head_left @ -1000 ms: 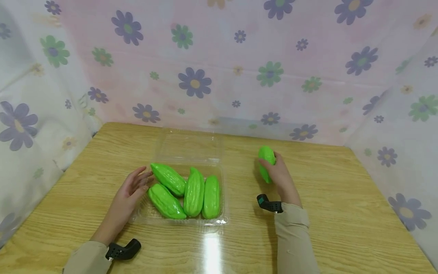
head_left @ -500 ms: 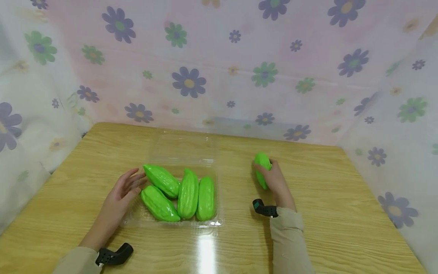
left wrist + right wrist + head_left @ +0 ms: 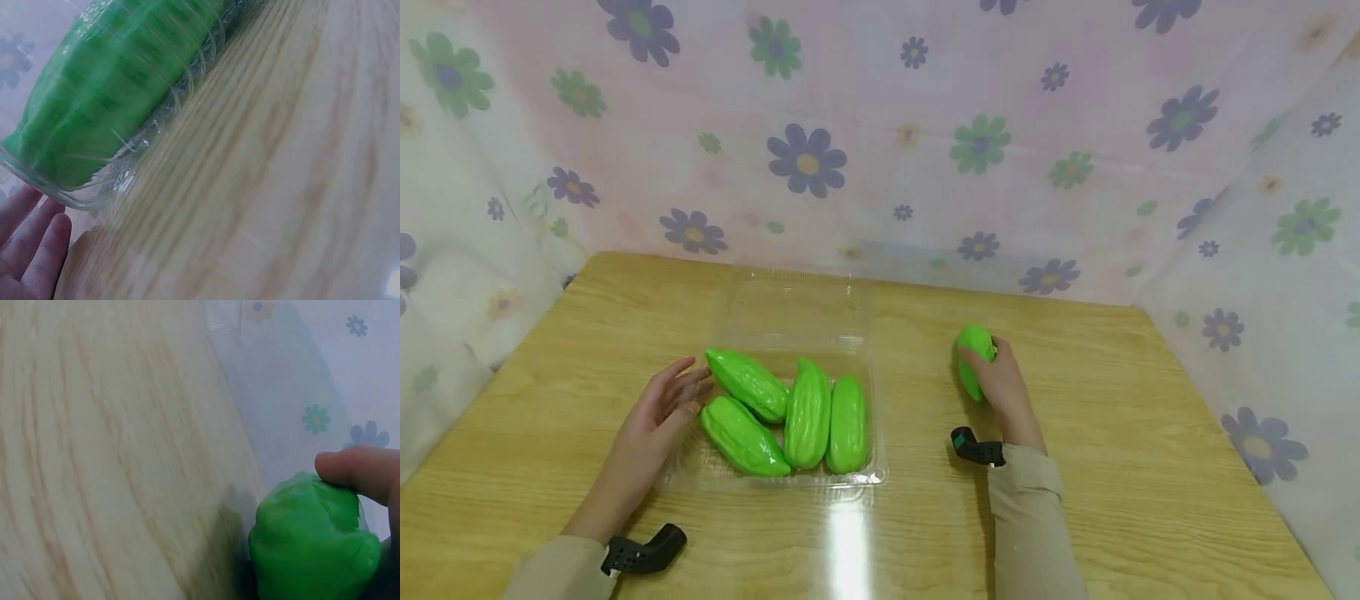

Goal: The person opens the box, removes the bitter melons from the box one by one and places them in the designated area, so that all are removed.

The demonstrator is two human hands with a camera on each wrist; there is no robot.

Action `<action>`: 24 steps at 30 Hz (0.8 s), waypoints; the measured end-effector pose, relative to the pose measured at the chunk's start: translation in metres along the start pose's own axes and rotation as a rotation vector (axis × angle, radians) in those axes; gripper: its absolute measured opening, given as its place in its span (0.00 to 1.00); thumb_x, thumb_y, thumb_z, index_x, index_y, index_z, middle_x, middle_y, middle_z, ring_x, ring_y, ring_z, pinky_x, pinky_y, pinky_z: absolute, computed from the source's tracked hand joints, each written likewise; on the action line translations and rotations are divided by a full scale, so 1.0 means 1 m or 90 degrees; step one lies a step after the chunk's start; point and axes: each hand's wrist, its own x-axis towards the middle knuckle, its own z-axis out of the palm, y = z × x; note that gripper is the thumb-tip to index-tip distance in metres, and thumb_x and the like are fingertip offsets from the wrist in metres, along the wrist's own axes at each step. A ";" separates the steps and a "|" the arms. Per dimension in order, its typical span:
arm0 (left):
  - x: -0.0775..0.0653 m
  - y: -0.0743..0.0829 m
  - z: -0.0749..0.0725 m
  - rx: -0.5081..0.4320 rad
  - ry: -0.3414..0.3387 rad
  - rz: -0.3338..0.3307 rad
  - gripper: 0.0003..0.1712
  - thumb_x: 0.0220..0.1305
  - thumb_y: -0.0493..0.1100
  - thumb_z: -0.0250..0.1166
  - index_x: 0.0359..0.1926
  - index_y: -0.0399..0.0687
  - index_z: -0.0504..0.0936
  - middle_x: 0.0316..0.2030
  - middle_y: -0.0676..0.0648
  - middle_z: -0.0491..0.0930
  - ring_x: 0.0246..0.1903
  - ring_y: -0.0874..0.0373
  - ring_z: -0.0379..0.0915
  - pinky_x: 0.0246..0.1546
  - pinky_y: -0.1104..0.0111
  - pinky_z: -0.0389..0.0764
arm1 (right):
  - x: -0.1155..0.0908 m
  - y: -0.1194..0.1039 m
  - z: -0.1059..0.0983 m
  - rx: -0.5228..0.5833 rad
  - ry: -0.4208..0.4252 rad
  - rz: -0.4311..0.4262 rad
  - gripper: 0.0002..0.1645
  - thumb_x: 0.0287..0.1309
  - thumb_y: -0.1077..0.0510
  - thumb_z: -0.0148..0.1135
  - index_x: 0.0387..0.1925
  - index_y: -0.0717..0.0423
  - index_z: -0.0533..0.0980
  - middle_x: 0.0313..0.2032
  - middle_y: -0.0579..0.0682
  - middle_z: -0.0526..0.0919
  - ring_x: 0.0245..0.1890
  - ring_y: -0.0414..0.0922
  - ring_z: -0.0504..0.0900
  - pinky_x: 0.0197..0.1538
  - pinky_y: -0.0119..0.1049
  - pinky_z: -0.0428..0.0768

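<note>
Toward the right of the table, my right hand [image 3: 1006, 383] grips a bright green, ridged bitter melon [image 3: 974, 354], the thumb laid along its side. In the right wrist view the blunt end of this bitter melon [image 3: 309, 540] shows under the thumb. A clear plastic clamshell box [image 3: 880, 417] lies with its lid [image 3: 793, 307] folded back and several similar bitter melons [image 3: 808, 414] inside. My left hand [image 3: 651, 417] stays at the box's left side, fingers loosely extended. In the left wrist view its fingertips [image 3: 57, 228] are at the box's rim, with nothing held.
The wood-grain table [image 3: 925, 533] carries the box left of centre. A flowered cloth [image 3: 887, 167] hangs behind the table and along both sides. Each wrist wears a black camera mount [image 3: 646, 550].
The head view has shifted slightly, moving the scene a little to the left. The right hand keeps its hold on the bitter melon; the left hand stays beside the box.
</note>
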 end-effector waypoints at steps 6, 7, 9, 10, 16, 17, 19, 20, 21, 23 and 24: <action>0.005 0.005 -0.004 0.013 0.008 -0.004 0.28 0.68 0.38 0.47 0.67 0.48 0.52 0.61 0.40 0.61 0.59 0.57 0.59 0.51 0.82 0.64 | 0.007 -0.006 0.001 -0.016 0.030 -0.026 0.45 0.57 0.42 0.52 0.67 0.55 0.44 0.60 0.61 0.55 0.53 0.55 0.63 0.50 0.48 0.70; 0.005 0.005 -0.005 0.015 0.010 -0.007 0.28 0.68 0.38 0.46 0.67 0.48 0.52 0.61 0.41 0.61 0.59 0.57 0.59 0.50 0.82 0.65 | 0.007 -0.007 0.001 -0.019 0.031 -0.028 0.45 0.57 0.42 0.52 0.67 0.55 0.44 0.61 0.62 0.55 0.54 0.55 0.63 0.51 0.49 0.70; 0.005 0.006 -0.007 0.020 0.011 -0.012 0.28 0.68 0.39 0.46 0.67 0.49 0.51 0.61 0.41 0.61 0.59 0.56 0.59 0.50 0.82 0.66 | 0.008 -0.008 0.001 -0.017 0.031 -0.029 0.46 0.57 0.42 0.52 0.68 0.54 0.44 0.60 0.62 0.55 0.54 0.55 0.63 0.52 0.49 0.69; 0.005 0.006 -0.007 0.019 0.012 -0.013 0.28 0.68 0.39 0.46 0.67 0.49 0.51 0.61 0.41 0.61 0.59 0.56 0.59 0.49 0.82 0.66 | 0.008 -0.009 0.001 -0.014 0.030 -0.030 0.46 0.57 0.41 0.52 0.68 0.54 0.44 0.60 0.62 0.55 0.54 0.55 0.63 0.52 0.49 0.68; 0.003 0.005 -0.005 0.003 0.011 -0.009 0.27 0.68 0.38 0.46 0.66 0.47 0.52 0.61 0.40 0.61 0.58 0.56 0.61 0.50 0.81 0.66 | 0.005 -0.006 0.002 -0.002 0.024 -0.029 0.46 0.56 0.40 0.53 0.68 0.53 0.44 0.59 0.61 0.56 0.54 0.54 0.62 0.53 0.48 0.67; 0.003 0.004 -0.004 0.004 0.011 -0.010 0.28 0.68 0.38 0.47 0.66 0.47 0.52 0.60 0.40 0.62 0.58 0.56 0.61 0.50 0.82 0.66 | 0.005 -0.005 0.001 -0.001 0.022 -0.027 0.46 0.56 0.40 0.52 0.68 0.53 0.44 0.59 0.61 0.55 0.54 0.54 0.62 0.53 0.48 0.67; 0.002 0.003 -0.003 0.004 0.011 -0.012 0.28 0.68 0.38 0.47 0.66 0.47 0.52 0.60 0.40 0.62 0.58 0.56 0.61 0.49 0.82 0.66 | 0.003 -0.002 0.000 0.005 0.019 -0.025 0.47 0.56 0.39 0.52 0.68 0.53 0.43 0.60 0.61 0.55 0.54 0.55 0.62 0.53 0.49 0.67; 0.002 0.002 -0.003 0.003 0.011 -0.014 0.28 0.67 0.37 0.47 0.66 0.47 0.52 0.60 0.40 0.62 0.58 0.55 0.61 0.50 0.82 0.65 | 0.002 -0.001 -0.001 0.008 0.018 -0.024 0.47 0.56 0.39 0.51 0.68 0.52 0.43 0.60 0.61 0.54 0.54 0.55 0.62 0.53 0.50 0.67; 0.001 0.001 -0.002 0.004 0.011 -0.015 0.28 0.67 0.37 0.47 0.66 0.47 0.52 0.60 0.40 0.62 0.58 0.55 0.60 0.50 0.82 0.64 | 0.002 0.000 -0.002 0.011 0.017 -0.024 0.47 0.57 0.39 0.51 0.68 0.52 0.43 0.61 0.61 0.54 0.55 0.56 0.61 0.54 0.50 0.66; 0.001 0.000 -0.002 0.002 0.009 -0.015 0.28 0.68 0.37 0.47 0.66 0.48 0.52 0.60 0.41 0.63 0.58 0.53 0.60 0.50 0.82 0.64 | 0.001 0.001 -0.005 0.016 0.019 -0.027 0.46 0.57 0.38 0.50 0.68 0.52 0.43 0.62 0.61 0.52 0.57 0.57 0.60 0.55 0.52 0.65; 0.001 -0.001 -0.002 0.000 0.008 -0.015 0.28 0.68 0.37 0.47 0.66 0.48 0.52 0.60 0.42 0.63 0.58 0.52 0.60 0.50 0.82 0.65 | 0.000 0.001 -0.006 0.019 0.022 -0.027 0.46 0.57 0.38 0.49 0.68 0.52 0.43 0.62 0.61 0.52 0.58 0.57 0.59 0.56 0.53 0.64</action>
